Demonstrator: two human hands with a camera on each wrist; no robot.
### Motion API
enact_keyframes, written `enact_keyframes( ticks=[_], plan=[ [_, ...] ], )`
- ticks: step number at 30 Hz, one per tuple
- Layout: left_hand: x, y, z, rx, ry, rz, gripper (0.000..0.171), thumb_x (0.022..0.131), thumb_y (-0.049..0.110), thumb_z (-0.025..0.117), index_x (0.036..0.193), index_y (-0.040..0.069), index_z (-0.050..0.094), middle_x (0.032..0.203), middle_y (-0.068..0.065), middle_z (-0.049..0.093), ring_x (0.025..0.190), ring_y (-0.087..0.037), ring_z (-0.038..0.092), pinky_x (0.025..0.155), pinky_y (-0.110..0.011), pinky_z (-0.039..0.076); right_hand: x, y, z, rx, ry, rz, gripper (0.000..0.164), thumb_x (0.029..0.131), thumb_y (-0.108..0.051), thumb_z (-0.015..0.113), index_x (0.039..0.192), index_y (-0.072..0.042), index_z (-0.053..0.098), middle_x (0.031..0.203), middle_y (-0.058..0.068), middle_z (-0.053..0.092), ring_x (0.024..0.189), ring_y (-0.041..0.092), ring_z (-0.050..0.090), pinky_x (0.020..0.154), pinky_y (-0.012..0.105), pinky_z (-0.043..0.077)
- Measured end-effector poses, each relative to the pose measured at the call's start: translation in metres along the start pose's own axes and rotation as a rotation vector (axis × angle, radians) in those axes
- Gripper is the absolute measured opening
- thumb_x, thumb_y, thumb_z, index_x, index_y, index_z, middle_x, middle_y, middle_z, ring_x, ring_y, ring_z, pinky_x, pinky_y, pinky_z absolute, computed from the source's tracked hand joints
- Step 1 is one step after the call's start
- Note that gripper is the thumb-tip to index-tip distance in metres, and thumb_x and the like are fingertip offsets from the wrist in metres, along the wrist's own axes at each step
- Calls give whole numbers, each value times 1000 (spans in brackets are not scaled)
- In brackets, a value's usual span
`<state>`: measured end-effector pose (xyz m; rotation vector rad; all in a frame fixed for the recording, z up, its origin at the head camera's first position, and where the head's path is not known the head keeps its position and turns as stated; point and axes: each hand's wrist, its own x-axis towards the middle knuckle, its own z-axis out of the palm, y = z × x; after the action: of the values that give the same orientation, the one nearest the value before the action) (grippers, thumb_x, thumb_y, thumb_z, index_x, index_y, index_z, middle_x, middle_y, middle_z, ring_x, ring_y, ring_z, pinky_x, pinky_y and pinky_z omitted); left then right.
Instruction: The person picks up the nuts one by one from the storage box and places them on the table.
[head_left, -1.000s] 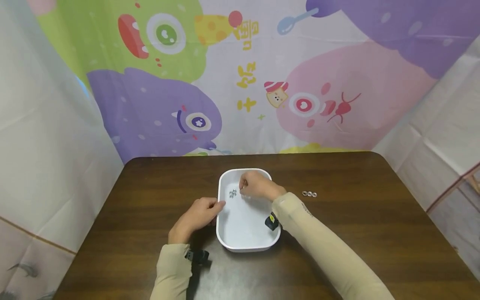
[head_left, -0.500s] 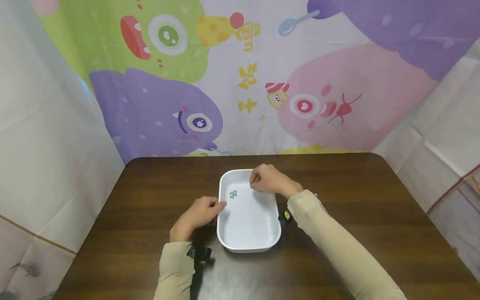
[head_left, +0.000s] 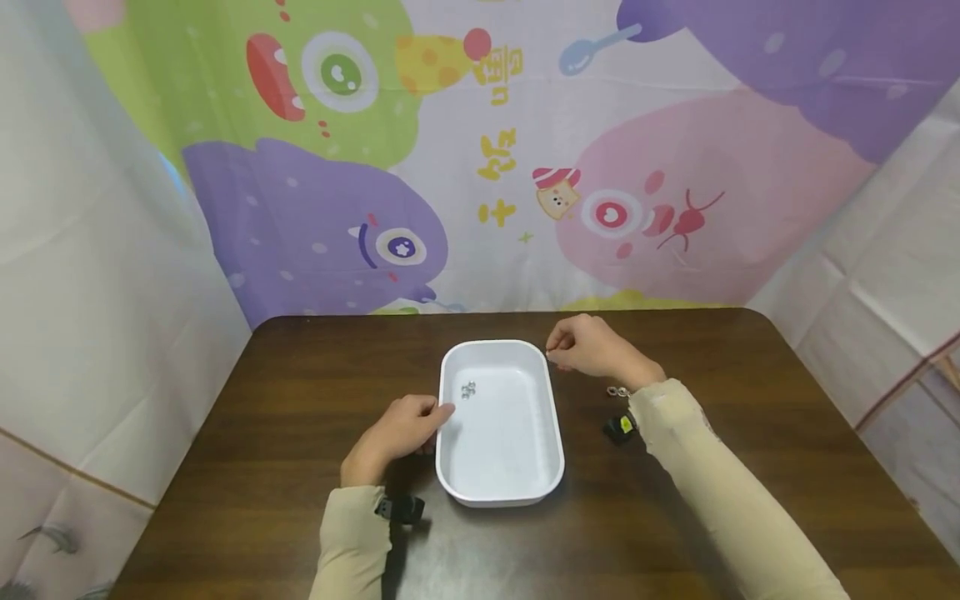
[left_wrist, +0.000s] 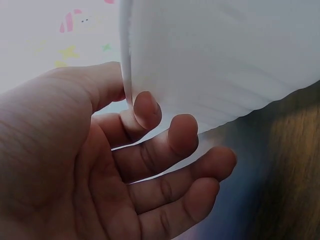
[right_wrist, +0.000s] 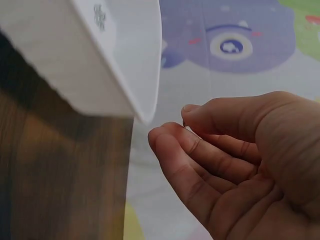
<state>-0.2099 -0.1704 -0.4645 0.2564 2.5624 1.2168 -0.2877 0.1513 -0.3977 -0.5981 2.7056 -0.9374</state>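
Note:
A deep white tray (head_left: 497,501) stands on the table. My left hand (head_left: 401,429) grips its left wall, thumb over the rim and curled fingers (left_wrist: 183,135) outside, as the left wrist view shows. Inside, towards the far left, lies a small cluster of shiny metal nuts (head_left: 468,390). Just past the tray's far right corner, my right hand (head_left: 596,346) pinches a tiny metal nut (right_wrist: 185,125) between thumb and fingertips, which mostly hide it. Below the right wrist, more nuts (head_left: 617,392) sit in a row on the table, partly covered by the sleeve.
The dark wooden table (head_left: 315,358) extends around the tray on all sides. Behind its far edge hangs a cartoon-print cloth (head_left: 510,275). Pale sheets hang at both sides. A black wrist camera (head_left: 620,427) hangs under the right sleeve.
My right hand has moved out of the tray, over its right rim and off to the right, with the nut pinched. The left hand stays at the tray's wall.

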Motion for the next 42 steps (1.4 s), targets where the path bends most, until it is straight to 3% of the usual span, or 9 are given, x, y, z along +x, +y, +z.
enact_keyframes(
  ticks=[8, 20, 35, 42],
  plan=[
    [-2, 2, 1, 2, 5, -13, 39, 104, 34, 58, 74, 9, 57, 65, -8, 59, 58, -17, 53, 57, -31, 45, -19, 33, -21, -24, 49, 39, 11, 96, -11, 69, 101, -2, 71, 86, 8, 73, 76, 22, 70, 68, 32, 54],
    [-2, -1, 1, 5, 9, -20, 39, 105, 35, 57, 76, 9, 58, 66, -5, 58, 60, -17, 54, 57, -31, 46, -39, 87, -36, -15, 74, 121, 15, 97, -11, 68, 104, 2, 70, 85, 8, 73, 75, 17, 71, 69, 31, 54],
    [-3, 1, 1, 9, 6, -32, 38, 105, 36, 57, 78, 9, 59, 67, -4, 58, 62, -18, 55, 58, -31, 47, -54, 101, -36, -13, 97, 143, 12, 95, -8, 70, 99, 3, 71, 81, 8, 70, 68, 13, 65, 61, 27, 54],
    [-3, 1, 1, 2, 7, -31, 38, 105, 35, 57, 78, 9, 59, 67, -4, 58, 61, -18, 55, 59, -31, 48, -59, 112, -33, -44, 93, 158, 12, 95, -11, 70, 100, 0, 72, 82, 7, 69, 68, 14, 62, 63, 31, 53]
  ],
)
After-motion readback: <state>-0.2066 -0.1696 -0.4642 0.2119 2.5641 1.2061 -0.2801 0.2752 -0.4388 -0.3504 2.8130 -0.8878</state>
